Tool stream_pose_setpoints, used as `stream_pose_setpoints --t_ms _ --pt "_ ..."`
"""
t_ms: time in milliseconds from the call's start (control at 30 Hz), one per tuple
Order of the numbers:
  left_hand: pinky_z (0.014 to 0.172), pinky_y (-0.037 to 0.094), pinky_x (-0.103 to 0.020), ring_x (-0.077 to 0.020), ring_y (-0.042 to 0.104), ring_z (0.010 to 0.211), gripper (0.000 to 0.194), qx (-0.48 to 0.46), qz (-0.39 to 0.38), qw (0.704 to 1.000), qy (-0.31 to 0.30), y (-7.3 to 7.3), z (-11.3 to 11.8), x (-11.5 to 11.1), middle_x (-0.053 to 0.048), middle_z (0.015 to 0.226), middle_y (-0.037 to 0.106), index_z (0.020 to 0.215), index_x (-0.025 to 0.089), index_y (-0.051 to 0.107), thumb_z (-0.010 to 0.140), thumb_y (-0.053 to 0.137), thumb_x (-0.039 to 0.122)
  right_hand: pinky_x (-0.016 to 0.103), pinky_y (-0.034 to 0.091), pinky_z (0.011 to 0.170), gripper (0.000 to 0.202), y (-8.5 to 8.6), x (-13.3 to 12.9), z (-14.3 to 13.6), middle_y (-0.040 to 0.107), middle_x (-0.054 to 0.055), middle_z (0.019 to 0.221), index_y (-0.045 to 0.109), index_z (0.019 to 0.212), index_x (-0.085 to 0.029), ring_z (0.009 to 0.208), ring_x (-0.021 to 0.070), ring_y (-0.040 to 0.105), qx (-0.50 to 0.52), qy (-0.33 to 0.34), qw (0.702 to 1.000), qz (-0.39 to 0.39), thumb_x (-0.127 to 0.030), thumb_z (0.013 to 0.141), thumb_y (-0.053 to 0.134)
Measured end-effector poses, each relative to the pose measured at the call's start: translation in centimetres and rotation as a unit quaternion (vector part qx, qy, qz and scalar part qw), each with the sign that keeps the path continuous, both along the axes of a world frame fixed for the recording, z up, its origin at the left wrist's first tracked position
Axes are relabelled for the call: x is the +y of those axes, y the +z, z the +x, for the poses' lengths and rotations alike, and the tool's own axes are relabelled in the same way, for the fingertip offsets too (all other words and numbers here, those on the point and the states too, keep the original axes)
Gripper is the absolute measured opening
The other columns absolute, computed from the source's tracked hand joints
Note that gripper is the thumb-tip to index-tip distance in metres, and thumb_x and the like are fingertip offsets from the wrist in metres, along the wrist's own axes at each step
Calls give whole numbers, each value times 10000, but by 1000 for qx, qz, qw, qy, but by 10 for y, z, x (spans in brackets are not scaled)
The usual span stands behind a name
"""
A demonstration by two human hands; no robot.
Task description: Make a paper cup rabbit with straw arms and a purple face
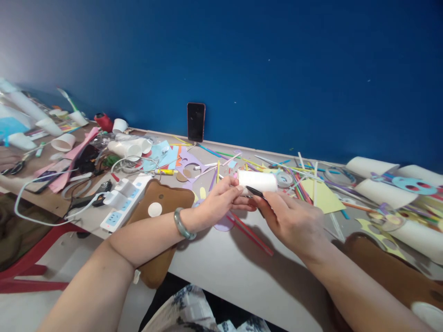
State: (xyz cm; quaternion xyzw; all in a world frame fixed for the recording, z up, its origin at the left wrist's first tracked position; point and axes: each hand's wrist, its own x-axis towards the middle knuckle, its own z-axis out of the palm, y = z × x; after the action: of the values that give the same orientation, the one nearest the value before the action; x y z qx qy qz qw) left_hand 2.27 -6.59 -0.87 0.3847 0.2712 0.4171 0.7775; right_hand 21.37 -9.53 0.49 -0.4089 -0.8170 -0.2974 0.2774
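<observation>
Above the table's near middle, my left hand (223, 203) has its fingers around the near side of a white paper cup (260, 179), which is held sideways. A touch of pink shows at the cup's left end. My right hand (294, 219) is closed on a slim black pointed tool (254, 190). Its tip lies against or just in front of the cup's lower side, close to my left fingertips. Most of the tool is hidden in my right fingers, so its exact kind is unclear. Below the hands lie red straws (254, 237) and a purple paper cut-out (224, 223).
A phone (196, 122) leans on the blue wall. Left are a power strip (126, 203) with cables and a brown mat (169, 196). Right are a tape roll (284, 180), yellow paper (323, 196) and several white cups (386, 193). Another person's hand (8, 159) is far left.
</observation>
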Motion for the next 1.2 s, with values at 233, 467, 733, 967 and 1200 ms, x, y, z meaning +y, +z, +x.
stream_pose_setpoints --t_ms 233,467,733,967,1200 --pt "861 587 -380 -182 757 788 397 14 16 1000 -11 2 -3 3 7 784 706 945 209 425 867 745 431 290 271 521 262 -2 1 2 616 0 616 610 750 -193 514 119 492 1 4 1000 -12 -309 985 626" --pt "840 592 -353 -196 777 812 389 16 45 998 -30 -3 -4 11 -45 826 756 967 205 441 888 729 455 257 400 522 204 1 4 11 678 -6 666 634 963 -204 551 139 610 146 31 988 -40 -374 909 734" --pt "860 591 -347 -153 747 770 251 31 29 996 -74 -12 1 4 -20 825 722 946 177 520 892 726 310 255 479 563 121 -13 3 9 755 1 749 711 1003 -220 610 162 699 207 65 955 -200 -195 900 653" --pt "870 586 -321 -111 713 765 116 36 25 997 -67 -12 3 3 -8 832 696 912 158 554 888 668 167 290 490 627 123 -11 4 1 754 55 860 722 912 -218 753 197 711 191 71 962 -183 -192 937 604" --pt "822 591 -302 -120 720 746 185 41 32 997 -65 -10 2 3 -3 809 711 947 173 543 823 656 97 289 445 627 134 -15 2 0 724 69 916 669 968 -193 768 188 673 88 76 987 -113 -136 937 551"
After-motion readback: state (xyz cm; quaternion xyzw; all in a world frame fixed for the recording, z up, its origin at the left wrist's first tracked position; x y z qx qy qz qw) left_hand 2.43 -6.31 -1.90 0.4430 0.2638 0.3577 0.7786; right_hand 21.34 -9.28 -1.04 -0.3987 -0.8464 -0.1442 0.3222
